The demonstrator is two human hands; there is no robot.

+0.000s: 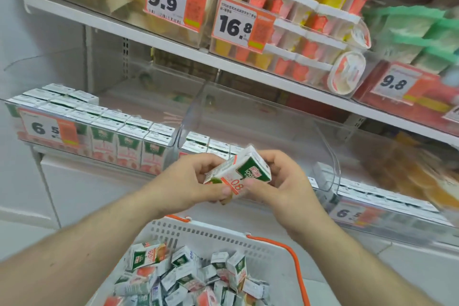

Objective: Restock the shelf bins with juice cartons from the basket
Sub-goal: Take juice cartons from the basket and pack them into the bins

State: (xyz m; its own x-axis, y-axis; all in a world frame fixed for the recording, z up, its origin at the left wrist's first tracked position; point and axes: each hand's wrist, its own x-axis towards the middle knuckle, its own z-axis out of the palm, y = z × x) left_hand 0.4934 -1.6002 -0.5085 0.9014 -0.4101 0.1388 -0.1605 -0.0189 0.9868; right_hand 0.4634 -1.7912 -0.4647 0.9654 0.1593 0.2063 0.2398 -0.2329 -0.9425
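While you stand facing the shelf, the far-left clear bin point(159, 154) is packed with upright juice cartons point(128, 146) in tight rows, green and pink fronts facing you, and a price tag reading 6.5 point(47, 129) hangs on its front wall. Above it, the upper shelf point(119, 25) carries clear bins of packaged snacks with tags reading 9.9 point(166, 0) and 16.8 point(236, 23).

Moving right, your left hand point(196, 181) meets your right at the middle of the view, just in front of the middle bin point(191, 117). Your left grip is curled round the lower end of one carton point(238, 171), thumb on the face toward you. That carton is tilted, its green panel up and to the right, held clear of both bin and basket. The middle bin behind it holds only a few cartons point(208, 145) along its front left part; the rest of it shows bare clear walls.

Below your hands, the white basket point(211, 233) with orange handles point(295, 263) holds a loose jumble of cartons point(188, 276), lying at all angles.

Your right hand point(280, 181) holds the same carton from the other side, its fingers wrapped over the upper right end and thumb by the lower edge.

Further right, a third bin point(372, 208) with another 6.5 tag point(347, 213) shows a row of white carton tops; it is blurred. Above it, stacked tubs point(310, 25) with white lids fill the upper shelf, beside a 9.8 tag point(393, 83).
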